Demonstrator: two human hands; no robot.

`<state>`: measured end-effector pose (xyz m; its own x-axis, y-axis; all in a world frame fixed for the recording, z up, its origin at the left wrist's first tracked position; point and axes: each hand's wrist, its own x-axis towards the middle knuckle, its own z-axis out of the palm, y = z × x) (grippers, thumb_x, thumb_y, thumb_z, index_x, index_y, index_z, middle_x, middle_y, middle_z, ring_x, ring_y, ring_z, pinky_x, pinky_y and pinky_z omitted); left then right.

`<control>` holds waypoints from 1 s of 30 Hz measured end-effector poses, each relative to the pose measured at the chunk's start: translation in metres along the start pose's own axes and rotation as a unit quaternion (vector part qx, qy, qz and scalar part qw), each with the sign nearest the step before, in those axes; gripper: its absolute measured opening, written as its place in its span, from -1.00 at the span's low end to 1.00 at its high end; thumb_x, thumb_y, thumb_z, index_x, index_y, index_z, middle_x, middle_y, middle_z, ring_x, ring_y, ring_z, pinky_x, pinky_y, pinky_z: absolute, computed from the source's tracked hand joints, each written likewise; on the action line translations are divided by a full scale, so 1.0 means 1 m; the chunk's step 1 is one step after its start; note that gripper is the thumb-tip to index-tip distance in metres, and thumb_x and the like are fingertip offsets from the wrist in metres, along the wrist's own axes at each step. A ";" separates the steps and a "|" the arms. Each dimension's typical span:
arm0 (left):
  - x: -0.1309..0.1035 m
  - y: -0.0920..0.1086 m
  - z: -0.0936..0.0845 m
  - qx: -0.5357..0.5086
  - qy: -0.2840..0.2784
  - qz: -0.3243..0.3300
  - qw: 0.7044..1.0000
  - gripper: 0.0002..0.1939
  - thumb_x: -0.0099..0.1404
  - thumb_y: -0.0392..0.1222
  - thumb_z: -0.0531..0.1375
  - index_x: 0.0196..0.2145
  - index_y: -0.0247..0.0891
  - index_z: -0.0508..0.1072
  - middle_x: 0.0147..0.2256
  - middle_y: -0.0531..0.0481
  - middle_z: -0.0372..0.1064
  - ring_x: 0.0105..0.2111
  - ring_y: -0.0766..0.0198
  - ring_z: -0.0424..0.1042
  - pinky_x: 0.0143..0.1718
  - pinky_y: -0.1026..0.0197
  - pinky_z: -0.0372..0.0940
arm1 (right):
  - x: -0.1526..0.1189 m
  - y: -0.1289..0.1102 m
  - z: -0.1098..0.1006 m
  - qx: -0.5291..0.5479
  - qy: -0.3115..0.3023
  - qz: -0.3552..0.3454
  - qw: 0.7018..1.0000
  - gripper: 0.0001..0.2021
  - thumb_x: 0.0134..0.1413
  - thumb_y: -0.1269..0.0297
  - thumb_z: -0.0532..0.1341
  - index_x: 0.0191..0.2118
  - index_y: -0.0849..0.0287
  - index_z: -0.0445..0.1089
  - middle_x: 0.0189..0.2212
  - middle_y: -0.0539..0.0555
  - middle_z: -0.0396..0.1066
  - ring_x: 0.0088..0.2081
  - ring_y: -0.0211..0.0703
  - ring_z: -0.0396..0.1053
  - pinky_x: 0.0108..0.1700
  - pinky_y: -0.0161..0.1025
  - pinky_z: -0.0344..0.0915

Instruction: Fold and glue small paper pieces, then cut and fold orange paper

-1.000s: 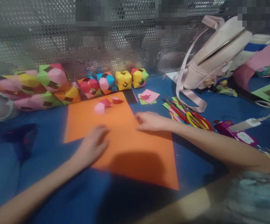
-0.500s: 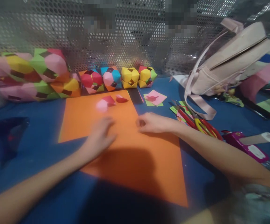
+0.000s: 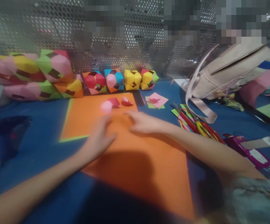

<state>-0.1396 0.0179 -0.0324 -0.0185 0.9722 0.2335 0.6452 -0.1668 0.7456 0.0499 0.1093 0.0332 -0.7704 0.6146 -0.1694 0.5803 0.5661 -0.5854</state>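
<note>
My left hand point(image 3: 99, 135), slightly blurred, rests over large orange paper sheets point(image 3: 135, 174), its thumb spread away from the fingers. Just beyond its fingertips lies a folded pink and red paper piece point(image 3: 113, 102). A small red folded paper piece point(image 3: 126, 101) sits to the right of that one. My right hand point(image 3: 145, 123) is over the orange paper too, with its fingers stretched toward the left and the thumb apart. Nothing shows in either hand. A green sheet edge peeks out under the orange paper on the left.
Folded paper balls point(image 3: 132, 80) line the back by a perforated metal screen point(image 3: 139, 25). On the right are small pink and green squares point(image 3: 157, 100), scissors point(image 3: 205, 129), a purple glue gun point(image 3: 249, 151) and a pale backpack point(image 3: 221, 74). A dark blue glue-gun-shaped object point(image 3: 6, 137) lies left.
My right hand has moved left across the orange paper, and its curled fingers have straightened. My left hand has stayed nearly in place. The view has shifted slightly.
</note>
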 end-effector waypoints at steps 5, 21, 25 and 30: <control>0.000 -0.002 0.001 -0.045 0.031 -0.039 0.998 -0.46 0.19 -0.25 0.14 0.13 -0.21 0.14 0.04 -0.15 0.28 0.04 0.13 0.33 0.10 -0.01 0.27 | -0.013 0.013 -0.008 -0.018 0.083 -0.091 0.992 -0.44 -0.02 0.52 0.11 0.17 0.20 0.20 -0.18 0.08 0.42 -0.17 -0.13 0.35 -0.10 -0.15 0.26; -0.006 0.012 -0.007 0.050 -0.079 0.007 0.996 -0.48 0.05 -0.37 0.05 0.01 -0.24 0.26 -0.20 -0.06 0.42 -0.21 0.19 0.45 -0.08 0.07 0.37 | -0.060 0.047 0.027 -0.236 0.342 -0.308 0.856 -0.75 0.11 0.61 0.00 -0.40 0.21 0.34 -0.29 0.14 0.50 -0.25 -0.14 0.32 -0.24 -0.20 0.20; -0.007 0.017 -0.008 0.100 -0.098 0.032 0.990 -0.44 0.01 -0.40 0.02 0.02 -0.29 0.28 -0.15 -0.10 0.44 -0.17 0.15 0.45 -0.07 0.05 0.36 | -0.073 0.037 0.047 -0.265 0.326 -0.315 0.851 -0.78 0.17 0.54 0.03 -0.32 0.19 0.39 -0.27 0.10 0.51 -0.23 -0.17 0.32 -0.19 -0.21 0.21; -0.003 0.020 -0.017 0.129 -0.143 0.109 0.975 -0.53 0.13 -0.34 0.02 0.02 -0.31 0.34 -0.10 -0.16 0.43 -0.12 0.11 0.43 -0.06 0.05 0.34 | -0.080 0.040 0.050 -0.247 0.313 -0.337 0.853 -0.77 0.17 0.56 0.01 -0.28 0.21 0.39 -0.29 0.09 0.51 -0.24 -0.18 0.36 -0.20 -0.22 0.30</control>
<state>-0.1400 0.0085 -0.0078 0.3312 0.9303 0.1579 0.7807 -0.3641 0.5078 0.1216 0.0554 -0.0163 -0.7710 0.1435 0.6204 0.2204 0.9742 0.0486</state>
